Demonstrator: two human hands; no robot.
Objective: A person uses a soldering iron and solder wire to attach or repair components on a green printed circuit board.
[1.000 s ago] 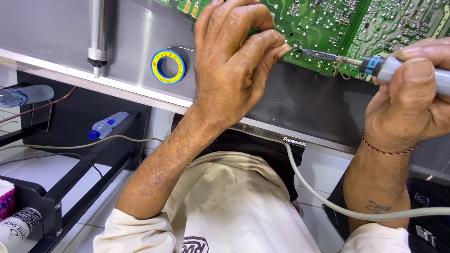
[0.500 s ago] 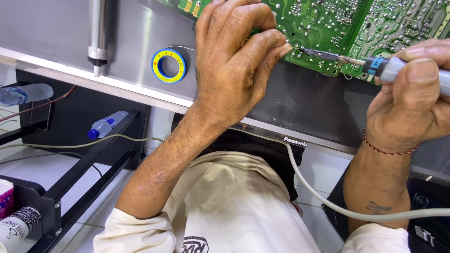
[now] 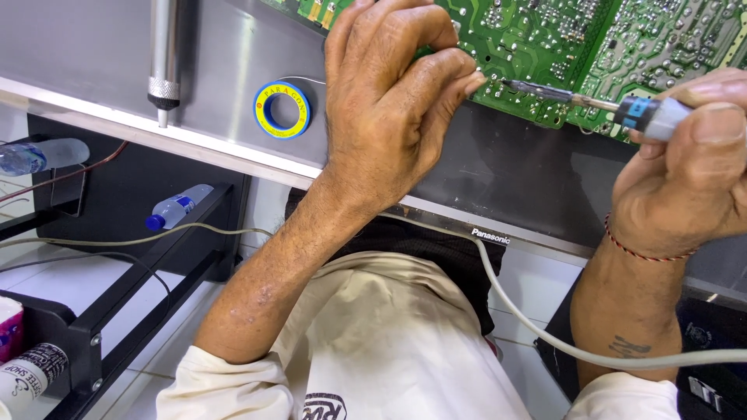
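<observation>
Head view: green circuit board, densely soldered, meets soldering iron.

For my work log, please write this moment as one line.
left hand: fingertips on green circuit board | right hand: holds soldering iron, tip at board | solder spool: lying nearby

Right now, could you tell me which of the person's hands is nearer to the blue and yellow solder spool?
Left. The left hand is just beside the spool, on the circuit board. The right hand is far off at the other side, holding the soldering iron.
</observation>
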